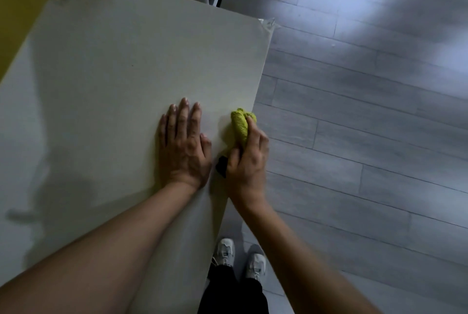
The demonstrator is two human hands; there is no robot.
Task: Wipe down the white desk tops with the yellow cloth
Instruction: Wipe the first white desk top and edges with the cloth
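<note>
1. The desk point(114, 65) is broad and mostly untouched by the cloth point(240, 123), which sits at its right edge; long overlapping strokes inward would likely cover it best.
2. The left hand point(183, 146) lies flat, fingers straight, bracing on the desk.
3. The right hand point(247, 161) curls tightly round the bunched cloth; spreading it flatter should wipe more.
</note>
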